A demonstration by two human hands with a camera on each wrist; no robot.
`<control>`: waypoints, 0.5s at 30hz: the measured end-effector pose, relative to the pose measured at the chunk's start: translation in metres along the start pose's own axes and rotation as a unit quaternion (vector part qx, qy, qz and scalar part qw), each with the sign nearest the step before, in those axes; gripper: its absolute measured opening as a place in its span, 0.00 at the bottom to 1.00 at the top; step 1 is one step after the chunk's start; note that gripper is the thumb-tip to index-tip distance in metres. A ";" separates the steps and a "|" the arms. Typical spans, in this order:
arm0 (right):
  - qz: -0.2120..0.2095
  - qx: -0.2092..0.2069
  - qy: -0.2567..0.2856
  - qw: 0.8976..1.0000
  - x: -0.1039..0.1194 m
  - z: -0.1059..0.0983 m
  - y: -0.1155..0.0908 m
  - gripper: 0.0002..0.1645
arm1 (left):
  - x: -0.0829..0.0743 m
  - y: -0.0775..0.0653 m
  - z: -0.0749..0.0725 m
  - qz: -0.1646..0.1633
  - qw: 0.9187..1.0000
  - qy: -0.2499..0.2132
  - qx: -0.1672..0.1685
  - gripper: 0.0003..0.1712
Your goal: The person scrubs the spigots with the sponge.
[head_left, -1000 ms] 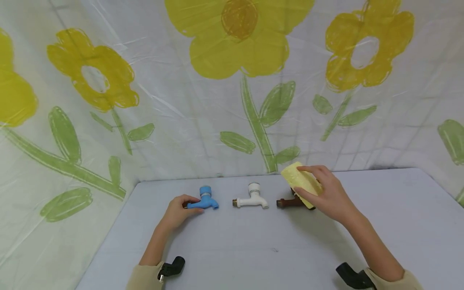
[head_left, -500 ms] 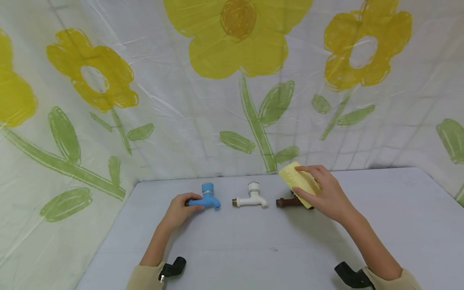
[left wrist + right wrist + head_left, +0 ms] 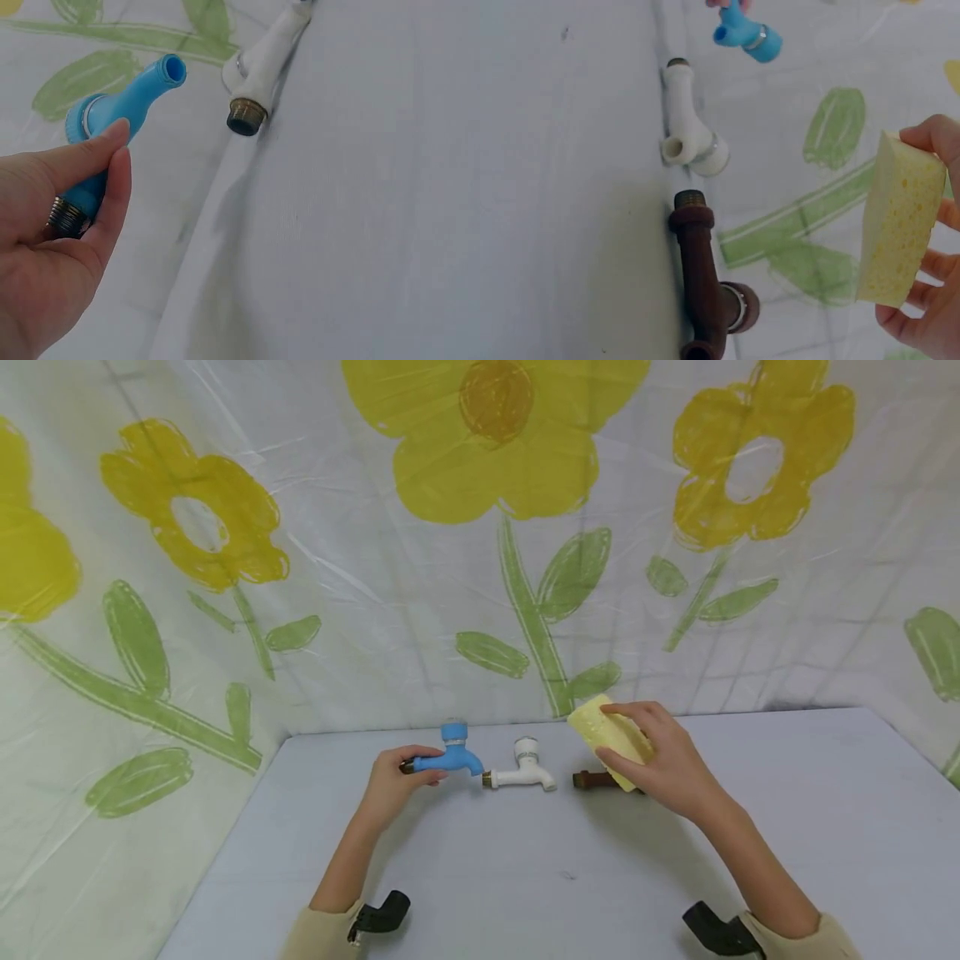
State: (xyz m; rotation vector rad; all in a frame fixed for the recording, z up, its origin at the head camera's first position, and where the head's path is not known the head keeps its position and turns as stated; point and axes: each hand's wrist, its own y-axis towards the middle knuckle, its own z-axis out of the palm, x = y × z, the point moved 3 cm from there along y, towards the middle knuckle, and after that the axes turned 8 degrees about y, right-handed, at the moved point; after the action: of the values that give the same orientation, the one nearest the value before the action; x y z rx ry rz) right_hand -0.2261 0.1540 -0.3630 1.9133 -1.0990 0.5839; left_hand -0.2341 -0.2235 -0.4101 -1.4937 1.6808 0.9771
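My left hand [image 3: 393, 783] grips a blue faucet [image 3: 454, 757] by its threaded inlet end, thumb and fingers around the pipe. In the left wrist view the blue faucet [image 3: 124, 109] is held off the table, its spout pointing away from the palm. My right hand [image 3: 667, 760] pinches a yellow sponge [image 3: 606, 732] above the table; pores show on the sponge [image 3: 906, 225] in the right wrist view. A white faucet [image 3: 525, 774] lies between the hands. Under the sponge a brown faucet [image 3: 592, 780] is partly hidden in the head view; the right wrist view shows more of the brown faucet [image 3: 701, 277].
The white-covered table [image 3: 570, 893] holds the white and brown faucets in a row near its back edge. Behind it hangs a pale sheet [image 3: 360, 568] printed with yellow flowers. Black wrist-worn devices [image 3: 382, 914] are on both sleeves.
My left hand has lifted the blue faucet and carried it right, close to the white one. My right hand with the sponge has shifted slightly left.
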 end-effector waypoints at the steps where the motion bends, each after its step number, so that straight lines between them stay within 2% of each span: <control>1: 0.000 0.000 0.002 1.000 0.000 0.001 0.000 0.31 | -0.003 0.000 0.003 -0.004 1.000 -0.014 -0.002 0.17; 9: -0.005 0.012 0.009 1.000 0.009 0.017 0.003 0.31 | -0.030 0.001 0.027 -0.001 0.995 -0.098 -0.006 0.16; 15: -0.018 0.012 0.010 1.000 0.018 0.028 0.006 0.31 | -0.047 0.005 0.043 0.005 0.994 -0.111 -0.008 0.16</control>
State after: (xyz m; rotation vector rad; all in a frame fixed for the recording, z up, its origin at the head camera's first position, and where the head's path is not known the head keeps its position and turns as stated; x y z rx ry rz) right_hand -0.2224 0.1210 -0.3628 1.9402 -1.0466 0.5981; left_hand -0.2337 -0.1631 -0.3899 -1.3343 1.5260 1.1216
